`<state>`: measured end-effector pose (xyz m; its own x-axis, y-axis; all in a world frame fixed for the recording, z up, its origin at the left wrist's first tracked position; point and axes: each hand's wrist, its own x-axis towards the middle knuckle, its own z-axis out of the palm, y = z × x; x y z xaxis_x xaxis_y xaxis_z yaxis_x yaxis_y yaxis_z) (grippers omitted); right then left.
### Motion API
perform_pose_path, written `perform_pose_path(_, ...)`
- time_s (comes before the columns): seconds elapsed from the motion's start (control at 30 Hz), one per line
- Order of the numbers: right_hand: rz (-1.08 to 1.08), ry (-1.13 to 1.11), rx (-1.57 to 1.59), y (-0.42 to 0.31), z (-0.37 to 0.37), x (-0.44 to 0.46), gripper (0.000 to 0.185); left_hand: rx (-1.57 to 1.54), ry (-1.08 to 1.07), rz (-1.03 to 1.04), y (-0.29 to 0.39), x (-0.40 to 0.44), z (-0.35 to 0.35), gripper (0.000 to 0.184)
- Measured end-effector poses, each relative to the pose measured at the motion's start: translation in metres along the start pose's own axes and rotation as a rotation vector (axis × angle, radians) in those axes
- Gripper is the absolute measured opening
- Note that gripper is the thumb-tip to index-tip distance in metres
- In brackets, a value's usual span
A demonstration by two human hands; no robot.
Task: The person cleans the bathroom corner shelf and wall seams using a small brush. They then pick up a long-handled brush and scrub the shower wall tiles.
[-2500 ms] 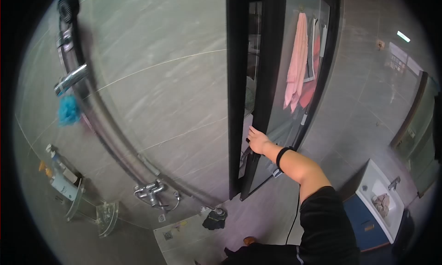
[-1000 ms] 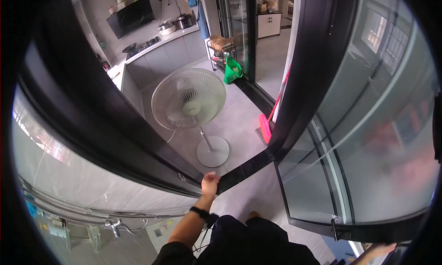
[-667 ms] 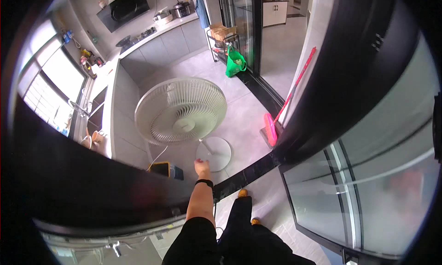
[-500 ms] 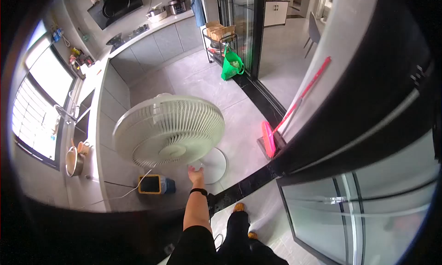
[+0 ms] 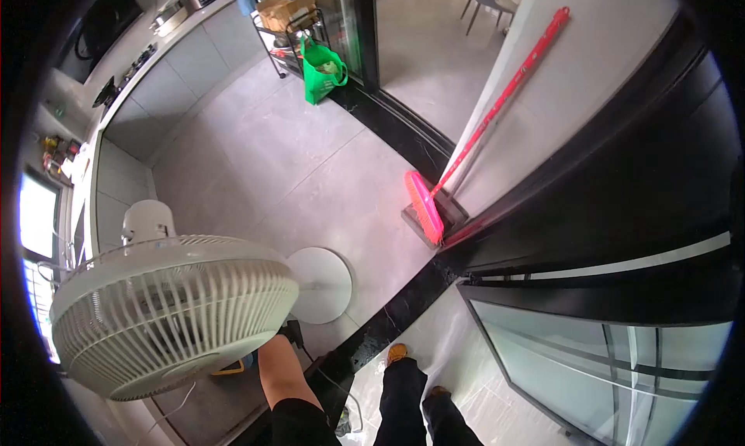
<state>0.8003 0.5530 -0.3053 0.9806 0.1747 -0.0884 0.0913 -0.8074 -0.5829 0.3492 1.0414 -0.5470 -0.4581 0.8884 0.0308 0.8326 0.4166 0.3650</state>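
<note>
A white electric fan stands at the left, its round grille tilted toward me and its round base flat on the floor. My left arm reaches up behind the lower right edge of the fan's grille. That edge hides my left hand, so its fingers and whatever it touches cannot be seen. Beside the forearm is a small dark object, too unclear to name, near a cord that runs down to the floor. My right hand is out of view.
A pink broom with a red handle leans on the wall, its head on a dustpan. A green bag stands by a black cart. A dark threshold strip crosses the floor; a glass-panelled door is at right.
The fan appears lower, further left and larger, with its grille tipped more toward me. My left hand, visible before near the fan's base, is now behind the grille. The view has turned right.
</note>
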Motion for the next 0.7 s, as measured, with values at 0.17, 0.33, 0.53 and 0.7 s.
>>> perform_pose_path(0.17, 0.040, -0.007, -0.042, 0.012, -0.010, -0.001, 0.031, -0.154, -0.024, 0.021, -0.002, -0.024, -0.018, 0.064)
perform_pose_path(0.33, 0.032, -0.013, -0.053, 0.017, -0.020, -0.004, 0.031, -0.310, -0.082, 0.041, 0.007, -0.076, -0.048, 0.064)
perform_pose_path(0.53, -0.014, -0.024, -0.046, 0.031, -0.041, -0.011, 0.030, -0.464, -0.205, 0.039, 0.015, -0.162, -0.081, 0.063)
perform_pose_path(0.7, -0.062, -0.028, -0.023, 0.054, -0.060, -0.013, 0.030, -0.560, -0.305, 0.046, 0.025, -0.234, -0.089, 0.063)
